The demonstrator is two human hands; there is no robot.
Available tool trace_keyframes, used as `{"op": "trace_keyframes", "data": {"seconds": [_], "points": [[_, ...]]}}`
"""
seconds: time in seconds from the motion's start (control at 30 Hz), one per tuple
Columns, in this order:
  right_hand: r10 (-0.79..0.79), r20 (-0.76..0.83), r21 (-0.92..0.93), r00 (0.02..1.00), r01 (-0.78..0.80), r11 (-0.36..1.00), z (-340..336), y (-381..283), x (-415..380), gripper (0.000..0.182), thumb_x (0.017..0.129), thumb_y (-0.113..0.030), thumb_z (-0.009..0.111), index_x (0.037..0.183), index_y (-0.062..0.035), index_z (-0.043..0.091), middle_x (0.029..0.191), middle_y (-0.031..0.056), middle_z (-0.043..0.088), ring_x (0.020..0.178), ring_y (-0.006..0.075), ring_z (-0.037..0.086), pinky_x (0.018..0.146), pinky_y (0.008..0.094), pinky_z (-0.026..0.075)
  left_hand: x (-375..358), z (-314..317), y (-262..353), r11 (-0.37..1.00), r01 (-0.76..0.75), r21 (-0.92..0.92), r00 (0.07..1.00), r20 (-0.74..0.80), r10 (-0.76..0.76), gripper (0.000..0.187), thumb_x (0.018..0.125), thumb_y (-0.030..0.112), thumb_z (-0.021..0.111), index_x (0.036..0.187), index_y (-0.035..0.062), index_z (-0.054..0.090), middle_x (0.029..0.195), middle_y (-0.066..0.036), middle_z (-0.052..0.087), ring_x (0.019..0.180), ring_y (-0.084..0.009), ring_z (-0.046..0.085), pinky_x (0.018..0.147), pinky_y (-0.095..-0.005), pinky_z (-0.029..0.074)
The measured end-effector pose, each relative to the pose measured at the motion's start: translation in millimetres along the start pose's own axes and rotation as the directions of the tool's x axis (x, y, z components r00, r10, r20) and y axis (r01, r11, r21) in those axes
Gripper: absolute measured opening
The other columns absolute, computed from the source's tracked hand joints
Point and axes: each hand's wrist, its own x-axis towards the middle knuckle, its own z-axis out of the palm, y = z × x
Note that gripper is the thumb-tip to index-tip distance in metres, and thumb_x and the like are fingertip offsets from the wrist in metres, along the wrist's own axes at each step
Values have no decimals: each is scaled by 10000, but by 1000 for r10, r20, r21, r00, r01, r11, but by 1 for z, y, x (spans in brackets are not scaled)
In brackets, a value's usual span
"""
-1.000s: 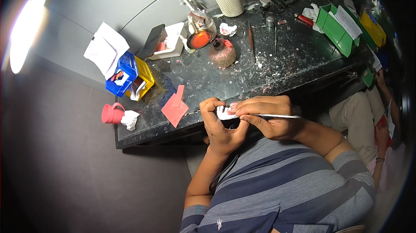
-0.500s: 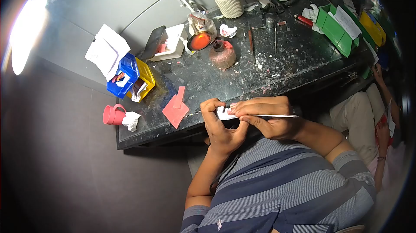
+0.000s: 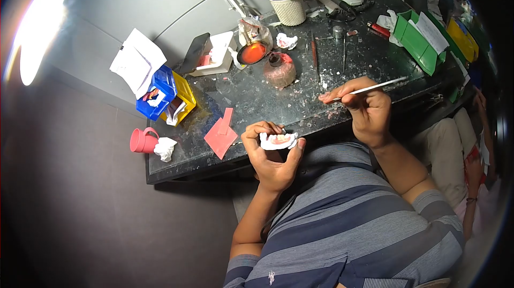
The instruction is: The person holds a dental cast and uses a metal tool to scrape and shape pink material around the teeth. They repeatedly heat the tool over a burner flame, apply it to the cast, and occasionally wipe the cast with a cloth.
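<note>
Left hand (image 3: 273, 162) pinches white, pink-lined horseshoe-shaped dental cast (image 3: 279, 141) by black desk (image 3: 249, 100)'s near edge, long axis left-right. Right hand (image 3: 368, 111) pinches slim pale rod-shaped tool (image 3: 381, 84); cast sits left and bodyward of it, well apart.

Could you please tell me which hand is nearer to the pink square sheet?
The left hand: it is just right of the pink square sheet, not touching; the right hand is farther right.

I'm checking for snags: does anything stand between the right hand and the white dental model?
Nothing visible does: a gap lies between the right hand, holding a thin tool, and the dental model. The left hand grips the model, its thumb at one end.
</note>
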Motion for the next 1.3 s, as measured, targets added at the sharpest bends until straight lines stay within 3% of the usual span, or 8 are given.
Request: {"op": "trace_keyframes", "data": {"seconds": [0.33,0.5,0.6,0.67,0.73,0.83,1.0,1.3], "points": [[185,44,-17,982,-184,983,1,-11,-10,209,983,-188,611,968,20,589,852,95,650,798,180,724,736,279,586,1,1,5,974,-197,113,980,-8,199,592,750,28,829,1115,68,365,1059,-89,417,970,-184,459,917,-378,418],[5,69,-107,998,2,994,11,-17,-8,203,966,-173,643,970,27,611,862,109,688,853,185,726,807,323,586,0,1,7,974,-168,149,985,-26,173,605,734,8,842,1104,64,366,1036,-92,435,949,-181,481,891,-346,430],[134,126,-173,983,-111,979,21,-38,-9,119,956,-78,653,1022,20,636,961,158,731,932,220,732,840,332,583,-4,3,8,970,-162,183,983,-62,176,641,693,-14,870,1079,44,361,1018,-100,430,857,-184,513,772,-309,460],[79,233,-251,969,-18,968,30,-46,-9,163,941,-82,671,1065,21,649,988,174,731,946,253,735,857,355,587,-6,5,12,899,-263,351,954,-43,296,652,679,-8,887,1069,39,367,968,-94,446,787,-183,539,686,-296,474],[-84,403,-298,911,218,929,35,-50,-5,221,895,-70,706,1085,32,662,1010,193,717,1001,332,718,905,408,585,-8,-1,14,866,-336,369,934,9,358,705,698,251,932,1062,48,363,919,-93,475,832,-213,569,764,-342,498],[-74,471,-302,879,239,923,40,-59,-4,201,916,-79,687,1066,51,656,1082,227,692,1077,375,684,977,478,544,-10,-4,17,859,-372,353,916,-9,401,821,631,476,928,1067,73,360,913,-96,482,849,-232,565,777,-354,497],[-125,555,-250,822,308,918,41,-58,-5,242,875,-78,725,1081,32,660,1086,215,679,1112,403,660,993,513,529,-10,-17,24,872,-397,288,917,82,391,813,628,469,929,1085,111,360,920,-87,481,874,-236,561,722,-370,505],[-164,569,-263,806,367,892,45,-59,-9,243,855,-113,758,1030,27,665,1044,198,693,1119,414,654,972,517,544,-6,-18,31,837,-431,337,902,120,415,703,656,237,950,1026,115,365,817,-70,485,757,-221,557,661,-364,518]]}}
